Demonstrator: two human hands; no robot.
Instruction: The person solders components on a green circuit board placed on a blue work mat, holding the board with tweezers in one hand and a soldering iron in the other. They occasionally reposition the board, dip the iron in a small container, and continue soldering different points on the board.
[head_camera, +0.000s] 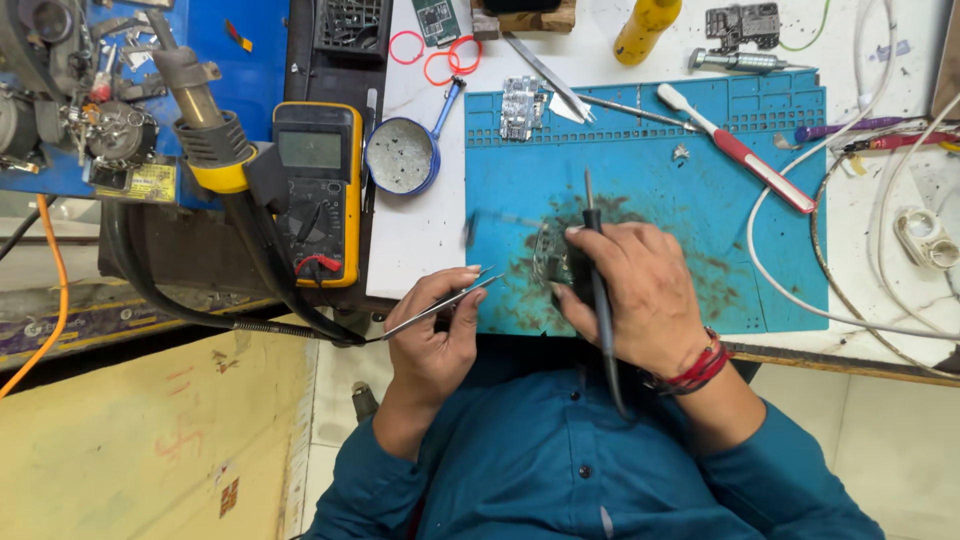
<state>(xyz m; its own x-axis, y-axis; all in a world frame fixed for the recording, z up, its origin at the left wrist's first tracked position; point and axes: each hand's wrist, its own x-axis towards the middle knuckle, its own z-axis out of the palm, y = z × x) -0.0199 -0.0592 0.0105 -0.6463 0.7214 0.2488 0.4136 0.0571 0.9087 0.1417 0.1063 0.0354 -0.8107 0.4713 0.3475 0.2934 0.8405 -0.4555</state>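
Left hand (432, 335) pinches tweezers (440, 303) shut; right hand (640, 290) is wrapped around the soldering iron (597, 290) over a small board (550, 258). Risk: hot iron slipping, scorching the blue mat (700, 200).

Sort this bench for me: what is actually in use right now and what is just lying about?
In use:
left hand holding tweezers
right hand holding a black soldering iron
small circuit board on the blue mat

Lying about:
yellow multimeter
blue round tin
red-handled brush
yellow bottle
red rubber bands
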